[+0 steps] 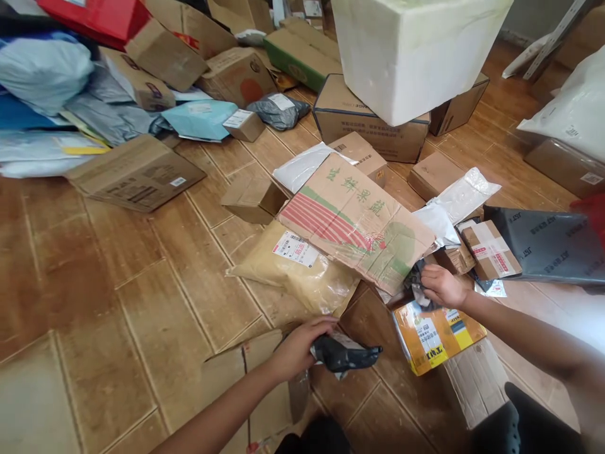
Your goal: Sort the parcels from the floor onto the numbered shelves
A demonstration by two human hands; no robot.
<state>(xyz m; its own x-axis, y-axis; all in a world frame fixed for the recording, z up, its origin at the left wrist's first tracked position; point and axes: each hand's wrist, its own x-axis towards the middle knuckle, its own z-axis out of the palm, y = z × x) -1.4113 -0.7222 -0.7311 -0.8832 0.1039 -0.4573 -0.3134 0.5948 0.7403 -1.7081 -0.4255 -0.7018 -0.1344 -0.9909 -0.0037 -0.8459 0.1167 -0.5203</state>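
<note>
Left grip (302, 343): fingers closed around the near end of a black packet (347, 354), whose free end points to 3 o'clock, over the floor (179, 284). Right grip (444, 287), between 2 and 3 o'clock from the left: fingers curled narrow on a dark wrapper (414, 276) at the near corner of the printed box (354, 214); I cannot tell whether the wrapper is lifted or resting.

Step, as I judge it: I have two small parcels in hand at once, one per grip. The next move calls for a firm left hold, since the soft packet could slump, and a right pull that does not drag the printed box.

Edges and room: from my right grip, the printed box closes off 10 o'clock, the orange box (439, 334) sits at 6, and the taped box (491, 249) at 2. From my left, the mailer (265, 265) borders 12 and a carton (269, 413) lies at 7; the widest bare floor runs between 9 and 10.
</note>
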